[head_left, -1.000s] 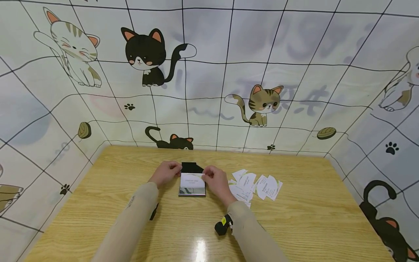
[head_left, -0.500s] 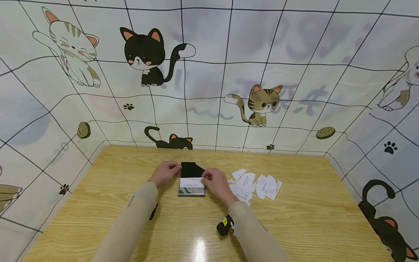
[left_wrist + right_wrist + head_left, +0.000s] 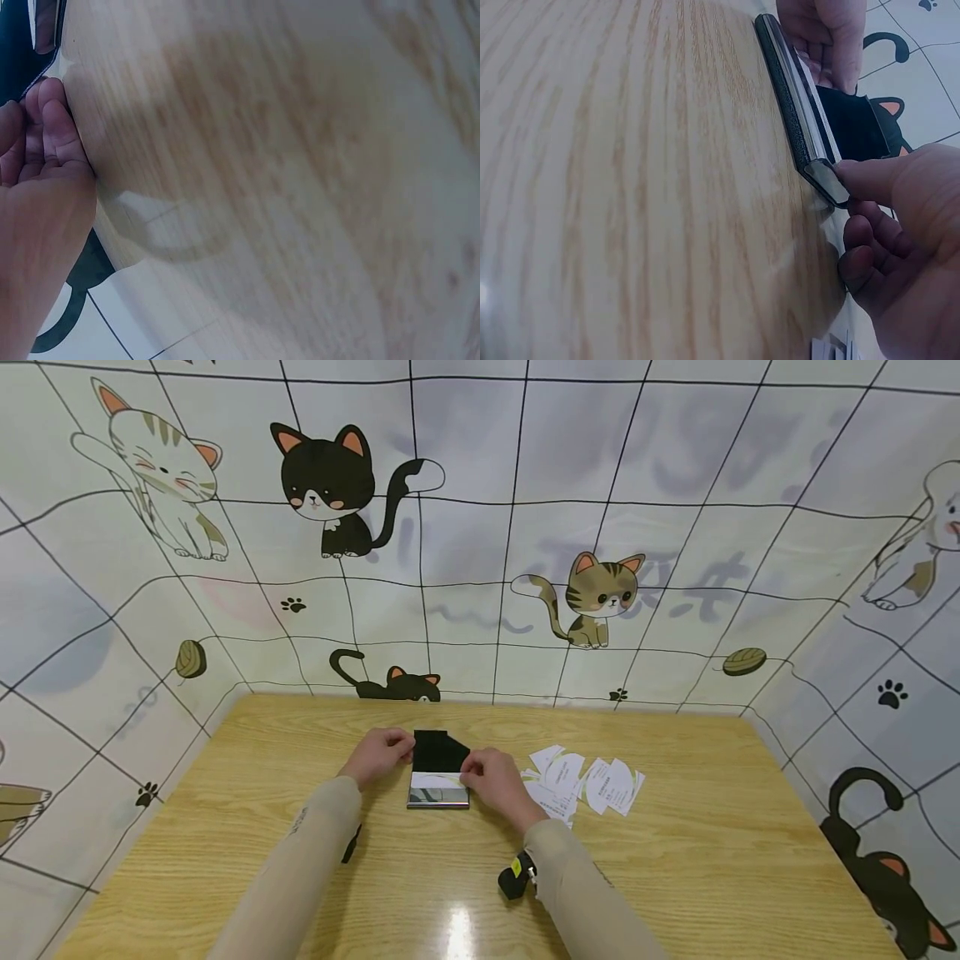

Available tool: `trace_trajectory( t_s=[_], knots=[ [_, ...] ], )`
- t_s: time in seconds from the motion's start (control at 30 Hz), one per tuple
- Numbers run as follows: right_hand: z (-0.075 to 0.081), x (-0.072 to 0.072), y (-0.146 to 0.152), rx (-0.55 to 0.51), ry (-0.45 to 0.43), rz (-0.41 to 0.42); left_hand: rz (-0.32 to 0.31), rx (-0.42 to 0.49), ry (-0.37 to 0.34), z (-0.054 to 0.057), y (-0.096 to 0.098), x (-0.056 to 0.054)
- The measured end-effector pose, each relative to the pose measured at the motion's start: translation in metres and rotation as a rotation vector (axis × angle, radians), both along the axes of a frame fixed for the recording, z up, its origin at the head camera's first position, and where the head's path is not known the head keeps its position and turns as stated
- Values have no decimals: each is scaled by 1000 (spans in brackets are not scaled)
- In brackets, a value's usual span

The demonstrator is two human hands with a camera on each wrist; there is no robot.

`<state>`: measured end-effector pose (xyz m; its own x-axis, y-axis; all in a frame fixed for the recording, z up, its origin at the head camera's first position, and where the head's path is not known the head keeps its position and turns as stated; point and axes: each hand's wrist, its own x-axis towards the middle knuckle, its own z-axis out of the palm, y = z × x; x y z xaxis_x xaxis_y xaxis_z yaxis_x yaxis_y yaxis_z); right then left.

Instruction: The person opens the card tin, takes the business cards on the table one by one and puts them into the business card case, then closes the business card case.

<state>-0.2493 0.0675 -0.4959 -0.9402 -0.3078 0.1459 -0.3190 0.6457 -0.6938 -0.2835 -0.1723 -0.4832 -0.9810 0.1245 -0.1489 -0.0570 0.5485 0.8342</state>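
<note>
On the wood-grain tabletop [image 3: 712, 843] lies an open, silver-fronted rectangular card case [image 3: 437, 797]. The left hand [image 3: 377, 755] pinches its black flap [image 3: 437, 752]; the right hand [image 3: 497, 779] grips its side.

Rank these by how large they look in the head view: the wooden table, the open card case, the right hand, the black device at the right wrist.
1. Wooden table
2. Open card case and right hand: too alike to rank
3. Black device, partly hidden by the sleeve
</note>
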Motion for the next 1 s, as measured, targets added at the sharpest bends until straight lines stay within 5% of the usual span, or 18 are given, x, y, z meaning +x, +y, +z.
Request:
trace_trajectory(
  t_s=[0.57,1.0],
  knots=[
    [2,5,10,-55,-45,4,-14,-10,18,-1,-1,-1],
    [8,-5,53,10,-29,-130,-12,-8,4,-5,-3,-3]
  ],
)
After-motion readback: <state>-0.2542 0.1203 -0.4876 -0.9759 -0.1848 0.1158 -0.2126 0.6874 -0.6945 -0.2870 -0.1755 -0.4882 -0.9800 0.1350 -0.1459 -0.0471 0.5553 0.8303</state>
